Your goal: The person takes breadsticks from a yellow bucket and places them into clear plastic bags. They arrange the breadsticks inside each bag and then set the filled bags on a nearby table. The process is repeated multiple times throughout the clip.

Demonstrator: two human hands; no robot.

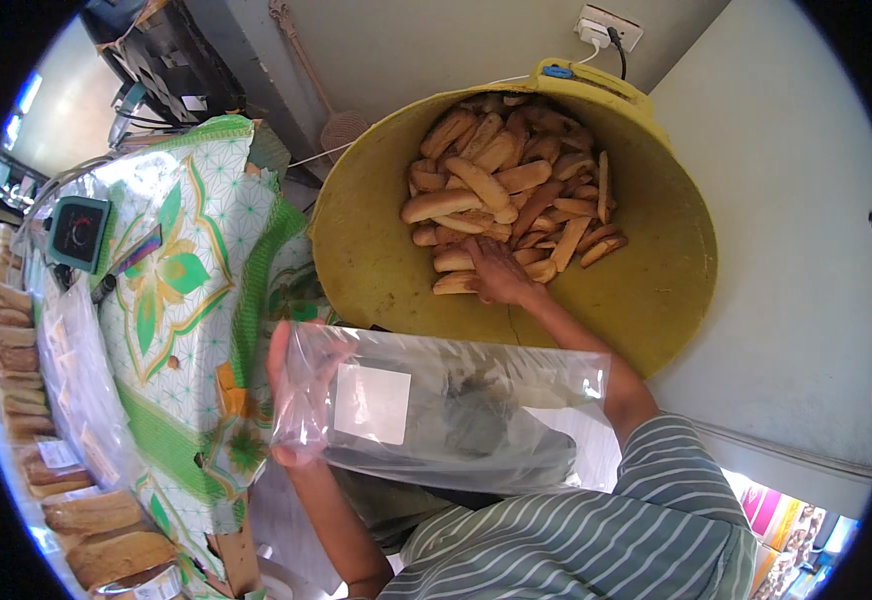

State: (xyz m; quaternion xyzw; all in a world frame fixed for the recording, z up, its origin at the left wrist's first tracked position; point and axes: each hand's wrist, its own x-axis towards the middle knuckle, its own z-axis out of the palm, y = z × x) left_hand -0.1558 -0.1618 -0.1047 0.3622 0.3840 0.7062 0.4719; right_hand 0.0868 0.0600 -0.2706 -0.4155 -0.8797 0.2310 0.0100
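My left hand [297, 397] grips one end of a long clear plastic bag [473, 405], its fingers seen through the film. The bag bears a white square label [373, 403] and stretches across in front of me, with no contents visible. My right hand [500, 271] reaches down into a large yellow plastic tub [631, 292]. Its fingers lie among toasted bread sticks [454, 259] at the near edge of the heap; the fingertips are partly hidden, so their grip is unclear. The heap of bread sticks [492, 180] fills the tub's far side.
At left is a table with a green-and-white patterned cover [173, 330]. On it lie a knife [136, 251], a teal-edged device with a dark face [78, 234] and clear plastic bags [80, 375]. Packed bread [98, 532] lines the far left. A wall outlet with plugs [608, 31] is behind the tub.
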